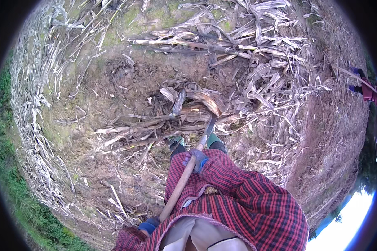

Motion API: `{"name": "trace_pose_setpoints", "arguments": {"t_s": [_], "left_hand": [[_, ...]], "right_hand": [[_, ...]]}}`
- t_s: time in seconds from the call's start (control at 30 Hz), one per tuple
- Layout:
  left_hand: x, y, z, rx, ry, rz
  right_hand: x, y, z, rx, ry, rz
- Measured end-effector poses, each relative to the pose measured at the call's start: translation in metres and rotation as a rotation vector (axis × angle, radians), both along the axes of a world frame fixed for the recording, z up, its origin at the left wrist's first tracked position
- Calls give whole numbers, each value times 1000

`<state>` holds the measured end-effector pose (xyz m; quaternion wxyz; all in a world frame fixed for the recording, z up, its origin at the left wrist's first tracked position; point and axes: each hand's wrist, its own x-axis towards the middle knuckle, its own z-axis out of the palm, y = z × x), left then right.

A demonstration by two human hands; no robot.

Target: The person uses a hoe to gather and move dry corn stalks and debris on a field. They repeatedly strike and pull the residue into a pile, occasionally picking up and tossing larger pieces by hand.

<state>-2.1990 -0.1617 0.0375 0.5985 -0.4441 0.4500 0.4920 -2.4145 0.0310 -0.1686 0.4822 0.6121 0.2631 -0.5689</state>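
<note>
My right hand (197, 160), in a greyish-purple glove with a blue cuff, grips a long wooden handle (181, 185) near its upper part. Lower down, at the handle's butt end, my left hand (150, 224) closes around it, partly hidden by the checked sleeve. A grey metal neck (210, 123) extends from the handle into a heap of dry maize stalks and husks (163, 122) just beyond my feet. At its tip is a curved brown piece (209, 102); I cannot tell whether it is the blade or a husk. A dark, blurred oblong piece (178, 103) lies beside it.
My green-and-black boots (216, 142) stand close to the heap. More dry stalks (188, 43) lie ahead, and a long band of them (34, 103) runs along the left. Green plants (6, 169) edge the field. At far right is another person (366, 89) with a pole (353, 74).
</note>
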Motion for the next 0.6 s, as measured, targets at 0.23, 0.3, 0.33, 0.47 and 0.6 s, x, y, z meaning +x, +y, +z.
{"name": "trace_pose_setpoints", "arguments": {"t_s": [0.23, 0.3, 0.33, 0.47, 0.6], "left_hand": [[-70, 42, -42, -44, 334, -398], [-138, 44, -32, -66, 388, -481], [-163, 42, -34, 59, 259, -230], [-250, 68, -65, 331, 161, 184], [-247, 125, -114, 281, -72, 151]], "right_hand": [[-98, 9, 5, 157, 388, 45], [-138, 12, 19, 348, 500, -8], [-155, 21, 11, 314, 541, -78], [-215, 60, -25, 263, 634, -99], [-206, 76, -71, 477, 417, 285]]}}
